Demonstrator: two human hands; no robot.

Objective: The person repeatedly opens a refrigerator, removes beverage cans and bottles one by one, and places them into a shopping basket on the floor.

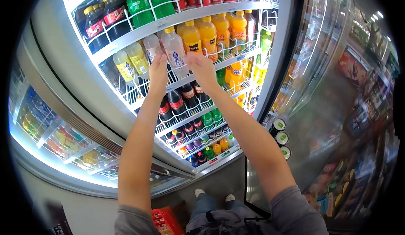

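Both arms reach into an open drinks fridge. A clear soda bottle (pixel 174 49) with a yellow cap and pale purple-printed label stands between my hands at the shelf's front. My right hand (pixel 202 72) closes at that bottle's right side, below the orange juice bottles (pixel 192 38). On the left, my left hand (pixel 158 74) is closed in front of a second clear bottle (pixel 152 45), its fingers hiding the lower label; what they grip is unclear. Yellow-labelled clear bottles (pixel 137 59) stand farther left.
White wire fronts (pixel 168 85) edge the shelves. Cola and green bottles (pixel 139 5) fill the shelf above; more cola (pixel 177 102) stands below. The glass door (pixel 295 104) is open at the right, near several can tops (pixel 282 138). A red crate (pixel 166 220) sits near my feet.
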